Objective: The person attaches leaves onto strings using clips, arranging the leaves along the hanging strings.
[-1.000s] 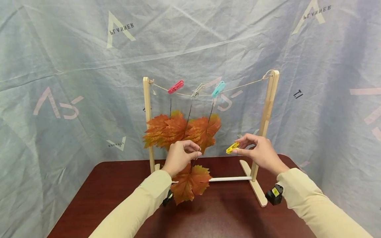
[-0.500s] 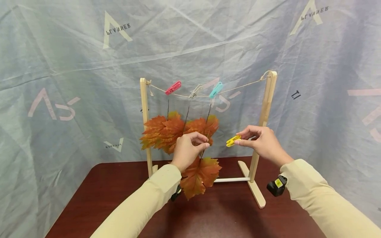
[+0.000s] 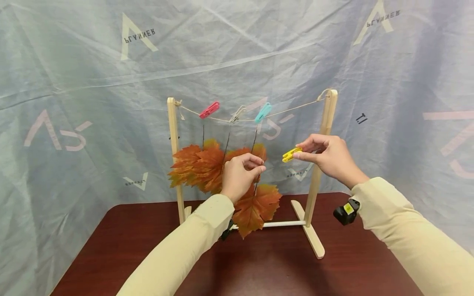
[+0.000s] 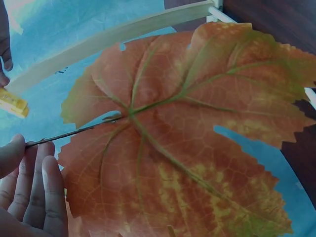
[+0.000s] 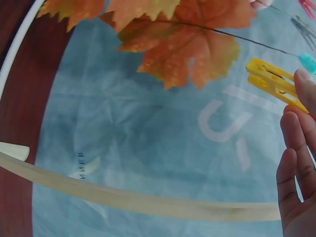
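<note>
My left hand pinches the thin dark stem of an orange maple leaf between thumb and fingers; the leaf hangs below the hand. In the left wrist view that leaf fills most of the picture, its stem running to the thumb tip. My right hand holds a yellow clothespin by one end, right of the hung leaves and below the string. The right wrist view shows the clothespin between thumb and fingers.
A string spans two wooden posts. On it sit a red clothespin, a whitish one and a light blue one, above hanging orange leaves. A white bar joins the posts low over the dark red table.
Both hands have risen toward the string, the left carrying its leaf up and slightly right, the right lifting the yellow clothespin. The head view has shifted a little.
</note>
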A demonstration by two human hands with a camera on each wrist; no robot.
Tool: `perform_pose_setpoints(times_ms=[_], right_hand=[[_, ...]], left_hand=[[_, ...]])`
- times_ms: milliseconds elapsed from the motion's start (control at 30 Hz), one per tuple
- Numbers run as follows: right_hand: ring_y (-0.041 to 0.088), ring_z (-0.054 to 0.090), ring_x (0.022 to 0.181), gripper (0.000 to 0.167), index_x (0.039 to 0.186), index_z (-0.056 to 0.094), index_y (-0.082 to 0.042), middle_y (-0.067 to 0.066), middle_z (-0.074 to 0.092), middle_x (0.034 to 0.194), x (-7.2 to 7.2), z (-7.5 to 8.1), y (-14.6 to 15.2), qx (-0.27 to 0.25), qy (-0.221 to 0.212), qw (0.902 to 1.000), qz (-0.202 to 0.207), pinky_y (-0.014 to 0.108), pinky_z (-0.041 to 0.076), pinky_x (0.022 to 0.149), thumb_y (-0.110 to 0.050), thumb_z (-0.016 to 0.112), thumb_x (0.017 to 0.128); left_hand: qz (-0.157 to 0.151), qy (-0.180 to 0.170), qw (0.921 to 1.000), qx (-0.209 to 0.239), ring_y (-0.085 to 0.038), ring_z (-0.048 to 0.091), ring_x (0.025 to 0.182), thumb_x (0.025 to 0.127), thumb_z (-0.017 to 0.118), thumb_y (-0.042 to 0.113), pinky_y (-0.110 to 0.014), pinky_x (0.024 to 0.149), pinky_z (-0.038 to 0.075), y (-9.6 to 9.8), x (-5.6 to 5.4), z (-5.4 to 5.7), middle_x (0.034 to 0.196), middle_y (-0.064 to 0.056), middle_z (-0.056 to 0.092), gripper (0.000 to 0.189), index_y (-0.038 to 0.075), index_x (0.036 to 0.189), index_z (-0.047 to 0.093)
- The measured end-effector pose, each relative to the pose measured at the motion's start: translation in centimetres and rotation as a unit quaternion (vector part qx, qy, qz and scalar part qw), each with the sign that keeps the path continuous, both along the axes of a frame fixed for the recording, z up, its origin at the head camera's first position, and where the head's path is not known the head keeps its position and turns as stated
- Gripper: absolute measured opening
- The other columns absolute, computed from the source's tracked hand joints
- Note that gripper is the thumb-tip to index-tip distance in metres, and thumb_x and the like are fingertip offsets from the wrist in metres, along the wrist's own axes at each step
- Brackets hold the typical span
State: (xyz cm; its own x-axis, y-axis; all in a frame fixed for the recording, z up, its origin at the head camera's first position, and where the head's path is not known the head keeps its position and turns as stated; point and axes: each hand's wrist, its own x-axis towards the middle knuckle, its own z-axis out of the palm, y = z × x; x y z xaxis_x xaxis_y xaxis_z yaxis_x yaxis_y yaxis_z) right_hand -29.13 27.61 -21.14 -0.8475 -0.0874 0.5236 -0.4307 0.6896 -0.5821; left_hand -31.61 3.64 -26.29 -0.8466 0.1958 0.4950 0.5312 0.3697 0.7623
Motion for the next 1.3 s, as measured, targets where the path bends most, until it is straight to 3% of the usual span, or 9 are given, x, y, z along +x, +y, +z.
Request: perform_pose_setpoints(times_ms=[167, 400, 867, 1067, 1300], right_hand=[[0.008, 0.069, 0.073, 0.021, 0.100, 0.078, -0.007, 0.001, 0.077, 0.091, -0.2, 1.6, -0.3, -0.016, 0.016, 0.9997, -0.011, 0.023, 0.053, 0.064, -0.022, 0.084, 0.087], [0.007, 0.069, 0.073, 0.023, 0.101, 0.078, -0.005, -0.011, 0.075, 0.085, -0.5, 3.7, -0.4, -0.040, 0.032, 0.9986, -0.013, 0.020, 0.051, 0.064, -0.021, 0.084, 0.087], [0.001, 0.068, 0.077, 0.020, 0.099, 0.078, -0.008, -0.020, 0.072, 0.084, -1.4, 7.5, -0.7, -0.071, 0.058, 0.9958, -0.010, 0.017, 0.049, 0.069, -0.021, 0.086, 0.085], [0.000, 0.068, 0.077, 0.020, 0.099, 0.080, -0.014, -0.019, 0.073, 0.082, -1.8, 8.7, -0.9, -0.061, 0.047, 0.9969, -0.020, 0.019, 0.048, 0.071, -0.027, 0.086, 0.085], [-0.001, 0.067, 0.077, 0.025, 0.101, 0.079, -0.013, -0.018, 0.073, 0.082, -2.3, 9.7, -1.4, -0.029, 0.030, 0.9987, -0.030, 0.021, 0.046, 0.070, -0.031, 0.085, 0.085]], left_hand=[[0.006, 0.001, 1.0000, 0.003, -0.010, 0.067, 0.077, 0.092, 0.078, 0.019, -0.027, 0.070, 0.053, 0.9, -0.1, 0.9, 0.087, 0.001, 0.076, 0.011, 0.012, 0.101, 0.078], [0.047, 0.008, 0.9988, -0.012, -0.010, 0.068, 0.078, 0.092, 0.078, 0.025, -0.029, 0.068, 0.051, 2.1, -0.2, 2.5, 0.085, 0.006, 0.075, 0.012, 0.016, 0.101, 0.078], [0.100, 0.011, 0.9949, 0.000, -0.015, 0.070, 0.084, 0.093, 0.076, 0.028, -0.030, 0.065, 0.053, 4.3, -1.3, 5.3, 0.094, 0.002, 0.077, 0.016, 0.018, 0.106, 0.077], [0.119, 0.004, 0.9929, -0.005, -0.012, 0.069, 0.082, 0.093, 0.076, 0.030, -0.030, 0.066, 0.052, 5.1, -1.6, 6.0, 0.094, 0.003, 0.077, 0.014, 0.020, 0.104, 0.077], [0.136, -0.013, 0.9906, 0.006, -0.009, 0.068, 0.076, 0.093, 0.077, 0.030, -0.030, 0.066, 0.052, 5.9, -2.6, 6.3, 0.089, 0.006, 0.076, 0.013, 0.021, 0.102, 0.078]])
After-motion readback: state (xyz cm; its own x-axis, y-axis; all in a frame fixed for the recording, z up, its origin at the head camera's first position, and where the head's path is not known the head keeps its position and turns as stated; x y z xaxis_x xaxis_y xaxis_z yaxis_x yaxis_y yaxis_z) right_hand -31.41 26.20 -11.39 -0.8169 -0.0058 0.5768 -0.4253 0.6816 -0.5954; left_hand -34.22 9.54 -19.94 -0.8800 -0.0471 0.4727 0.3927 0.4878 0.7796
